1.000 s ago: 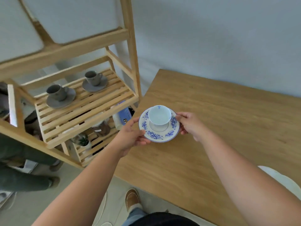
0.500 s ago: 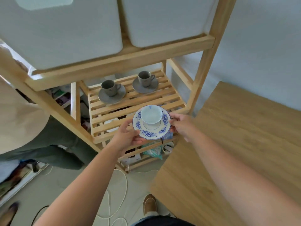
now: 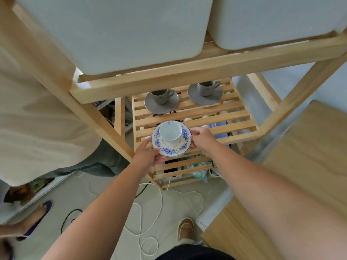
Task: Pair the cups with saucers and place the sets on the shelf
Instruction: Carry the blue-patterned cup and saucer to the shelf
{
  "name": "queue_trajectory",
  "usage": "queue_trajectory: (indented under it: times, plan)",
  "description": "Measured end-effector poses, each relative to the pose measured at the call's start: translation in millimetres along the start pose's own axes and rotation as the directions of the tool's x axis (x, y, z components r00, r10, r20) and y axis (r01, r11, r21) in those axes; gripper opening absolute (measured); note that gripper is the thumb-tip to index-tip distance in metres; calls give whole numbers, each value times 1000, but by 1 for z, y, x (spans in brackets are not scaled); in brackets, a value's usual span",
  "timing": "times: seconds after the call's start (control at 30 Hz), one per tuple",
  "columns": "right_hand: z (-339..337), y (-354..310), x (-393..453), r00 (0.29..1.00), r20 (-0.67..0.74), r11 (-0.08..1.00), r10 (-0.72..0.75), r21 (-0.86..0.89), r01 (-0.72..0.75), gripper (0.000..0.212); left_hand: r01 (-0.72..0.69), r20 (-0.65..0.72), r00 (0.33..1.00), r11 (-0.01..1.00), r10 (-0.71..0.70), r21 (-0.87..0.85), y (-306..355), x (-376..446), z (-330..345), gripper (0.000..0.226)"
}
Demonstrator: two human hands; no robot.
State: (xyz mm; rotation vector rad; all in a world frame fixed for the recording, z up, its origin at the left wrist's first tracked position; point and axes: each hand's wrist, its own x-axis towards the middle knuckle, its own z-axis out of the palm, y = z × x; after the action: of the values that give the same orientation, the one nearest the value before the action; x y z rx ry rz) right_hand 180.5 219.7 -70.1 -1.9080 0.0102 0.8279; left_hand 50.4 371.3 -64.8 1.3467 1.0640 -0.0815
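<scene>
A white cup stands upright on a white saucer with blue flowers. My left hand grips the saucer's left rim and my right hand grips its right rim. I hold the set level above the front left of the slatted wooden shelf. At the back of that shelf stand two grey sets: a grey cup on a grey saucer to the left, and another grey cup on its grey saucer to the right.
Two white bins fill the shelf level above. The wooden table lies to the right. A person in a beige top stands close on the left. White cords lie on the floor, and clutter fills the lower shelf.
The cup and saucer went from above the table leftward to above the shelf's front slats. Both hands kept their hold, and my view turned towards the shelf.
</scene>
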Motion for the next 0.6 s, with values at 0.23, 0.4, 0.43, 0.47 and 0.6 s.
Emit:
queue_trajectory:
  times: [0.23,0.4,0.43,0.47,0.6]
  plan:
    - [13,-16,12,1000,-12,999,-3,-41,2,29,-7,3,1000,1000,7,16,5,18,-6,53]
    - [23,-19,21,1000,-20,999,-12,-52,11,28,-12,-49,999,1000,14,25,9,24,-10,56]
    - [25,-19,23,1000,-15,999,-12,-42,11,28,-16,-62,998,1000,17,23,9,24,-10,56]
    - [26,-18,24,1000,-13,999,-9,-36,9,27,-16,-71,997,1000,18,21,9,24,-10,55]
    - [25,-17,22,1000,-14,1000,9,1,-9,30,-35,-75,996,999,37,38,4,19,-6,54]
